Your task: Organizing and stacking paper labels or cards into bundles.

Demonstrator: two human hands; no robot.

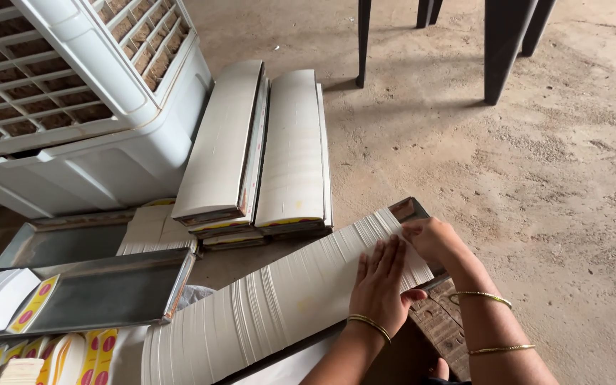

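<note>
Dirt floor (536, 178), card stacks (258, 150) (white), trays (101, 292)

The long fanned row of cards (279, 303) under the hands is matt white paper. At nine o'clock lie dull grey metal trays (101, 292) (faintly reflective). The cooler (87, 107) at eleven o'clock is smooth white plastic; the floor (536, 164) is rough, gritty concrete.

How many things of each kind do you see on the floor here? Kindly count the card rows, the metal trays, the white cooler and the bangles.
Long rows of white cards: 3 (one under the left hand and right hand, two by the cooler)
Metal trays: 2
White air cooler: 1
Gold bangles: 3
Total: 9
</note>
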